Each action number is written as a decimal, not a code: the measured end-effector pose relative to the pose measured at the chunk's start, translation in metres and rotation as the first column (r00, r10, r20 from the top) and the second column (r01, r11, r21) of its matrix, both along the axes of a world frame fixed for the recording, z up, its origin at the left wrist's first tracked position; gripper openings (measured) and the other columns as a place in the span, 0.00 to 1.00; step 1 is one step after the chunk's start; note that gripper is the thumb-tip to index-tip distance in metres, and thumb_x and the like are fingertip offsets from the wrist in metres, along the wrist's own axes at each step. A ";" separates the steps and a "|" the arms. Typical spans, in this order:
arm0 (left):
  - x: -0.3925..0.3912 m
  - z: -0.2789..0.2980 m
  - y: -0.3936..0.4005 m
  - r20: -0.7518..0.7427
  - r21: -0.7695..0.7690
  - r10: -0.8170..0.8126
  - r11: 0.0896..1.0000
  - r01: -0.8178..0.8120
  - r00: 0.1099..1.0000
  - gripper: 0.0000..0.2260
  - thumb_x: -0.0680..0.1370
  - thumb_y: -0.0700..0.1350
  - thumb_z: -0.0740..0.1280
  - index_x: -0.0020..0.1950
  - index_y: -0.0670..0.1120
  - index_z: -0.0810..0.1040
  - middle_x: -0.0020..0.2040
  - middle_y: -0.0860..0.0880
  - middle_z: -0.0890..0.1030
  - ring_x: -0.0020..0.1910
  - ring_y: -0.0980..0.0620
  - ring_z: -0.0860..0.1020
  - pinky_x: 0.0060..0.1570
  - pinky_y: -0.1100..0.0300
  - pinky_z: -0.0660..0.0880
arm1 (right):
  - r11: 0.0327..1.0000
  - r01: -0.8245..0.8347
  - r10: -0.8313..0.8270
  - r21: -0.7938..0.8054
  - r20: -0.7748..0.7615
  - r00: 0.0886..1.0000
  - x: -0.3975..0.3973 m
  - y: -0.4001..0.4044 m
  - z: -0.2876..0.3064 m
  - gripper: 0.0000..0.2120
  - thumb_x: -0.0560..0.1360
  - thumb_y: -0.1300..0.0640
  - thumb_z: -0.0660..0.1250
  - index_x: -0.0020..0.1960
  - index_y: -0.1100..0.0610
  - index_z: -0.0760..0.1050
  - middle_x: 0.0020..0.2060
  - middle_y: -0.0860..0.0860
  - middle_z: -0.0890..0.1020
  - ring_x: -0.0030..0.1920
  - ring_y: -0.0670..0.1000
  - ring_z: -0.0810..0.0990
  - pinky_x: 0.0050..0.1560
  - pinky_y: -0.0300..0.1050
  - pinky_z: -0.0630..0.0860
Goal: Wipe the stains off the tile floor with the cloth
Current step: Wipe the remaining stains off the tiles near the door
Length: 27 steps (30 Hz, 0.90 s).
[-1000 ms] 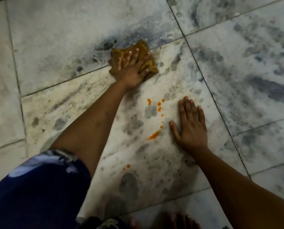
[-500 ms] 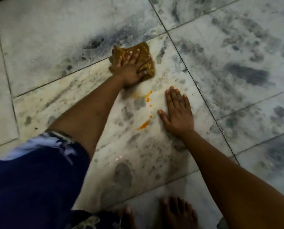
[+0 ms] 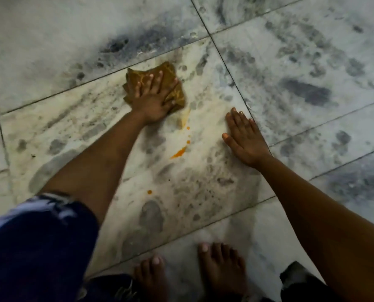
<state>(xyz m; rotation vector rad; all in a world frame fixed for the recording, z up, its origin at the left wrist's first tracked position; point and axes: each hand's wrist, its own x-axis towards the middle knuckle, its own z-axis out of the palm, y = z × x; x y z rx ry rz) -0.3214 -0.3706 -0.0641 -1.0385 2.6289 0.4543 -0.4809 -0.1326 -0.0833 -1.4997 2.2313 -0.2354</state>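
Left hand [image 3: 152,101] lies palm-down on the cloth [image 3: 157,82], fingers spread and nearly straight, pressing the fabric flat against the tile floor [image 3: 51,35] rather than gripping it. This flat press probably serves to load the whole pad evenly, so that a wide area of fabric bears on the tile during each stroke. Right hand [image 3: 244,138] rests relaxed and flat on the same tile, fingers together and holding nothing, well apart from the cloth. Its position suggests a brace carrying body weight while the other arm reaches forward.

The cloth is a bunched, brown-yellow pad at the far edge of the central tile, just short of the grout line. A pale orange smear [image 3: 185,120] trails from its near right corner. Nearer the person, between the two forearms, lie the remaining orange stains: small drops [image 3: 188,135], a longer streak [image 3: 179,152] and one isolated spot [image 3: 149,192]. These are judged to be not yet wiped.

Grey mottling covers the surrounding tiles; whether it is dirt or the stone's own pattern cannot be told. Bare feet [image 3: 221,269] and a dark blue garment [image 3: 33,247] occupy the lower edge. No brand, label or legible writing is visible.
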 end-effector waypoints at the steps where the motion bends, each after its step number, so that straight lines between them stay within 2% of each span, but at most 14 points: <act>1: -0.013 0.000 0.008 -0.005 -0.009 0.022 1.000 -0.022 1.000 0.26 0.80 0.60 0.51 0.75 0.61 0.45 0.78 0.50 0.40 0.76 0.46 0.40 0.71 0.43 0.40 | 1.000 -0.001 0.001 -0.012 -0.013 1.000 0.001 0.001 -0.001 0.37 0.72 0.36 0.35 0.76 0.53 0.43 0.73 0.45 0.41 0.71 0.40 0.38 0.70 0.39 0.35; 4: -0.016 -0.006 0.043 -0.036 -0.067 -0.063 0.996 0.060 0.997 0.26 0.79 0.61 0.50 0.75 0.60 0.46 0.78 0.49 0.42 0.76 0.46 0.42 0.71 0.45 0.40 | 1.000 -0.005 0.004 -0.027 -0.041 0.999 0.000 0.004 -0.003 0.37 0.72 0.37 0.35 0.76 0.53 0.44 0.76 0.48 0.45 0.72 0.41 0.39 0.70 0.40 0.35; 8: 0.048 -0.007 0.062 -0.084 -0.097 -0.363 0.930 0.355 0.928 0.30 0.74 0.68 0.40 0.74 0.59 0.47 0.78 0.48 0.50 0.76 0.45 0.49 0.71 0.46 0.46 | 0.999 0.004 -0.008 -0.047 -0.080 0.997 0.003 0.003 -0.004 0.35 0.73 0.38 0.36 0.76 0.54 0.44 0.75 0.48 0.45 0.72 0.43 0.41 0.68 0.36 0.31; 9: 0.060 -0.007 0.051 -0.076 -0.091 -0.362 0.930 0.355 0.929 0.31 0.74 0.69 0.38 0.74 0.58 0.48 0.77 0.47 0.52 0.76 0.44 0.51 0.70 0.45 0.48 | 0.999 0.005 -0.009 -0.048 -0.087 0.996 0.003 0.003 -0.004 0.35 0.73 0.38 0.36 0.76 0.54 0.44 0.74 0.47 0.44 0.72 0.43 0.41 0.68 0.35 0.30; 11: 0.059 -0.006 0.024 -0.057 -0.103 -0.237 0.968 0.231 0.970 0.32 0.73 0.71 0.39 0.74 0.58 0.47 0.78 0.47 0.51 0.76 0.43 0.50 0.71 0.46 0.48 | 0.999 0.001 -0.006 -0.044 -0.103 0.995 0.003 0.004 -0.005 0.34 0.74 0.38 0.37 0.76 0.54 0.43 0.74 0.47 0.43 0.73 0.43 0.41 0.68 0.35 0.28; 14: 0.014 -0.003 -0.006 -0.015 0.002 0.026 1.000 -0.026 1.000 0.27 0.78 0.64 0.49 0.75 0.62 0.45 0.78 0.50 0.41 0.76 0.45 0.42 0.71 0.46 0.41 | 0.999 -0.005 0.000 -0.044 -0.111 0.994 0.004 0.003 -0.005 0.35 0.74 0.38 0.37 0.76 0.54 0.44 0.75 0.49 0.44 0.74 0.45 0.42 0.68 0.36 0.29; 16: -0.017 -0.002 -0.001 0.016 0.004 0.081 0.997 -0.081 0.997 0.26 0.79 0.61 0.51 0.75 0.62 0.44 0.77 0.50 0.39 0.76 0.45 0.39 0.71 0.43 0.40 | 1.000 -0.010 0.007 -0.027 -0.114 0.993 0.005 0.003 -0.005 0.36 0.73 0.37 0.35 0.76 0.54 0.43 0.76 0.50 0.44 0.74 0.45 0.41 0.68 0.37 0.29; 19: -0.027 -0.003 0.047 0.021 -0.055 -0.076 0.995 0.077 0.997 0.27 0.79 0.61 0.51 0.75 0.60 0.44 0.78 0.47 0.40 0.76 0.44 0.40 0.71 0.44 0.39 | 1.000 -0.003 0.001 -0.022 -0.118 0.993 0.004 0.002 -0.003 0.37 0.72 0.37 0.34 0.76 0.54 0.42 0.76 0.51 0.44 0.74 0.46 0.41 0.69 0.38 0.30; 23: 0.037 -0.003 0.097 -0.024 -0.052 -0.372 0.927 0.371 0.928 0.29 0.73 0.69 0.38 0.73 0.62 0.41 0.78 0.49 0.43 0.76 0.46 0.43 0.71 0.46 0.41 | 0.994 0.089 -0.094 -0.068 -0.080 0.992 0.027 0.003 -0.004 0.36 0.74 0.38 0.37 0.76 0.57 0.45 0.76 0.53 0.47 0.75 0.47 0.42 0.71 0.42 0.36; 25: 0.051 -0.005 0.078 -0.011 -0.025 -0.371 0.929 0.370 0.929 0.31 0.71 0.71 0.36 0.72 0.61 0.40 0.78 0.50 0.45 0.76 0.46 0.44 0.71 0.46 0.43 | 0.991 0.102 -0.111 -0.084 -0.105 0.988 0.041 0.008 -0.009 0.34 0.76 0.40 0.40 0.76 0.58 0.46 0.76 0.55 0.49 0.75 0.48 0.44 0.72 0.43 0.37; 27: 0.034 -0.003 0.051 0.029 -0.045 -0.261 0.964 0.262 0.965 0.28 0.74 0.69 0.42 0.72 0.63 0.41 0.78 0.50 0.43 0.76 0.45 0.43 0.71 0.46 0.41 | 0.989 0.108 -0.120 -0.096 -0.128 0.984 0.046 0.009 -0.011 0.33 0.77 0.41 0.42 0.76 0.59 0.48 0.76 0.56 0.51 0.75 0.50 0.47 0.72 0.45 0.38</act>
